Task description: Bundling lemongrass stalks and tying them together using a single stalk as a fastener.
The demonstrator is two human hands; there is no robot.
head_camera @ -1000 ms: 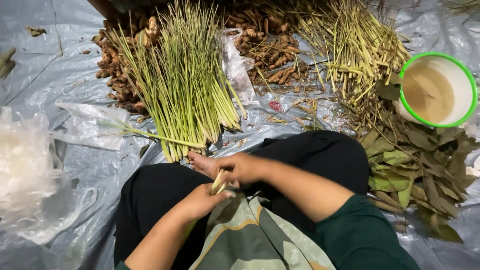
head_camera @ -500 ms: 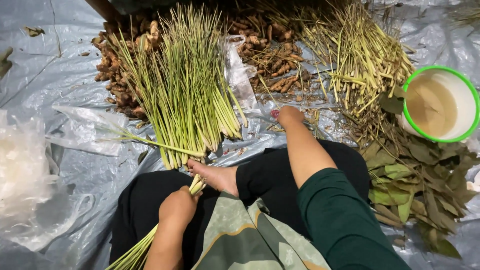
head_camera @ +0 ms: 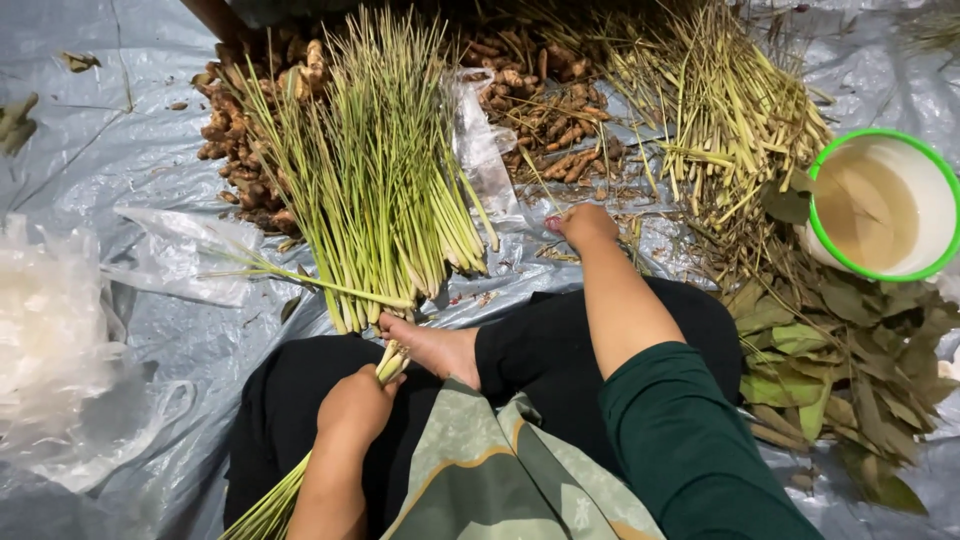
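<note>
Left hand (head_camera: 352,408) fists a small bundle of green lemongrass stalks (head_camera: 392,362); right hand (head_camera: 583,226), fingers curled, rests beside the big lemongrass pile (head_camera: 385,180).

A small bundle of lemongrass stalks (head_camera: 300,475) is gripped in the left hand (head_camera: 352,408); its pale cut ends are pushed out above the fist beside a bare foot, while the green tops are trailed down-left over the black-clad lap.

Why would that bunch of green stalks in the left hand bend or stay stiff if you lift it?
The bunch of stalks in the left hand looks straight, so probably fairly stiff. Its long thin ends may sag slightly. It likely feels light.
</note>
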